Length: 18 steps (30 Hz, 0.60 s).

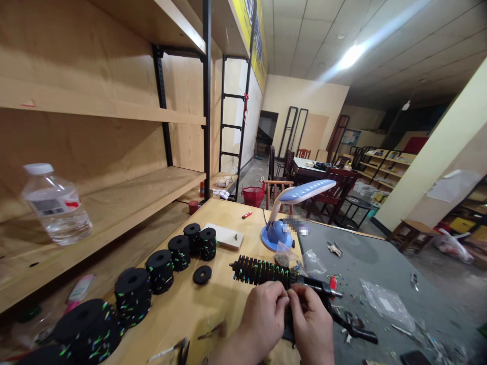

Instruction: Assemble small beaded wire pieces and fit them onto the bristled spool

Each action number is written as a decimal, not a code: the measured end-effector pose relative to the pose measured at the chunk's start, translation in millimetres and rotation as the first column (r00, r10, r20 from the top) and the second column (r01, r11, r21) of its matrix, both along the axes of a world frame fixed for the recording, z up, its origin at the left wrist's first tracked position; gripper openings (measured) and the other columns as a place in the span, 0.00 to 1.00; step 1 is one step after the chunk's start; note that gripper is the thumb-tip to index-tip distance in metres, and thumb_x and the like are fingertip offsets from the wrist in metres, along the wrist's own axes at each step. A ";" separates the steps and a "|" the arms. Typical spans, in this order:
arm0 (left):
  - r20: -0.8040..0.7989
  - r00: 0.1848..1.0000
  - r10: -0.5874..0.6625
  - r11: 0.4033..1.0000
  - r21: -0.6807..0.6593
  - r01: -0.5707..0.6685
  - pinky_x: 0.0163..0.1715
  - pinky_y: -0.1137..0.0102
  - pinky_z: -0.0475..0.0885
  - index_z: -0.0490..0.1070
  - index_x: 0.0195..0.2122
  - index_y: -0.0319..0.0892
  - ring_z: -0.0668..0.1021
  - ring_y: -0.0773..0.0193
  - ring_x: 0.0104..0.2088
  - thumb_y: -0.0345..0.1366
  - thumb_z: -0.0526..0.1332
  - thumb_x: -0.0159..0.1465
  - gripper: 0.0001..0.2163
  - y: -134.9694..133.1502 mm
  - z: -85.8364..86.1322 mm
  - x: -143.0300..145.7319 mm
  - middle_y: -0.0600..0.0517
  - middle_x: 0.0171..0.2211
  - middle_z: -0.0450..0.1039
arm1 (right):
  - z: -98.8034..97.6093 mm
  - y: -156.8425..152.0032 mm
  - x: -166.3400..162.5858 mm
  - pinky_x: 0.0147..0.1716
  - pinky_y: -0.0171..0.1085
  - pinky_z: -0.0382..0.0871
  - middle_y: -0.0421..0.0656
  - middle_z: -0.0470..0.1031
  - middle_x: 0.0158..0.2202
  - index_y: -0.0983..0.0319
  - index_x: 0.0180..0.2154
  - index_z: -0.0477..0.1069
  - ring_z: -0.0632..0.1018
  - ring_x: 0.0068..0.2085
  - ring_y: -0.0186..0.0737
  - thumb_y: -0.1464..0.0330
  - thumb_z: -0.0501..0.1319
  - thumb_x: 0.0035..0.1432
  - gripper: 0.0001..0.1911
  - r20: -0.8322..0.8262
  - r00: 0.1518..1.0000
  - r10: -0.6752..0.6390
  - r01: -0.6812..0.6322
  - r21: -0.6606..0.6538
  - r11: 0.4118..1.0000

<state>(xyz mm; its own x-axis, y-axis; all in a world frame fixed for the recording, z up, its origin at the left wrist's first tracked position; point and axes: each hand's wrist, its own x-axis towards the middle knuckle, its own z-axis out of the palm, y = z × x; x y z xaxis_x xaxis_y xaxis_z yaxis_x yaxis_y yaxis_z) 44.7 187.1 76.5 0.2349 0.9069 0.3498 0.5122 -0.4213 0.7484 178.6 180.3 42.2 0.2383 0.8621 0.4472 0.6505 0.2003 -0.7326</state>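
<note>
My left hand [262, 315] and my right hand [312, 324] meet at the fingertips, both closed in a pinch. Whatever they hold is too small or too hidden to make out. Just beyond them lies a black ribbed roller [258, 270], its row of discs wound with green, yellow and orange strands. Its right end meets a dark metal holder [315, 287] with a bare shaft tip, partly covered by my fingers. A black crank-like handle [359, 329] sticks out to the right of my right hand.
Black foam spools [133, 296] with coloured bits line the left side; a flat black disc [202, 275] lies near them. A blue desk lamp [277, 234] stands behind the roller. Plastic bags [386, 303] and coloured scraps lie on the grey mat. A water bottle [57, 205] sits on the left shelf.
</note>
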 end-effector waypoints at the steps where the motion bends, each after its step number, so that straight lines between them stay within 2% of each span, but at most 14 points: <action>1: 0.002 1.000 -0.001 1.000 0.003 0.001 0.27 0.71 0.61 0.69 0.24 0.42 0.75 0.62 0.29 0.25 0.54 0.59 0.09 0.0 -0.4 0.1 0.51 0.25 0.73 | 0.2 0.3 0.1 0.33 0.38 0.72 0.46 0.79 0.32 0.60 0.32 0.73 0.79 0.32 0.45 0.58 0.56 0.59 0.14 0.001 1.000 0.000 0.000 -0.007 1.000; 9: 0.008 1.000 0.006 1.000 0.022 -0.006 0.28 0.71 0.61 0.69 0.24 0.42 0.75 0.62 0.29 0.25 0.54 0.59 0.09 -0.4 -2.2 1.2 0.51 0.26 0.74 | 3.8 1.4 -1.5 0.31 0.37 0.71 0.46 0.78 0.28 0.60 0.29 0.72 0.79 0.30 0.45 0.57 0.55 0.58 0.16 -0.011 1.000 -0.011 0.011 -0.030 0.999; 15: 0.041 0.999 0.006 1.000 0.030 -0.007 0.27 0.72 0.61 0.70 0.25 0.43 0.74 0.63 0.27 0.27 0.55 0.60 0.09 -2.5 -4.2 3.9 0.52 0.25 0.74 | 6.9 -4.0 7.5 0.33 0.35 0.73 0.47 0.80 0.33 0.62 0.35 0.74 0.80 0.33 0.45 0.55 0.56 0.59 0.18 -0.161 0.983 0.088 -0.095 -0.038 0.995; 18: 0.022 1.000 0.005 0.999 0.047 -0.006 0.27 0.71 0.60 0.70 0.26 0.43 0.74 0.63 0.27 0.27 0.54 0.61 0.09 -5.4 -5.2 9.0 0.52 0.25 0.74 | 8.9 -6.3 10.2 0.32 0.34 0.74 0.46 0.80 0.33 0.62 0.37 0.74 0.80 0.32 0.44 0.56 0.56 0.59 0.17 -0.210 0.973 0.097 -0.106 -0.028 0.994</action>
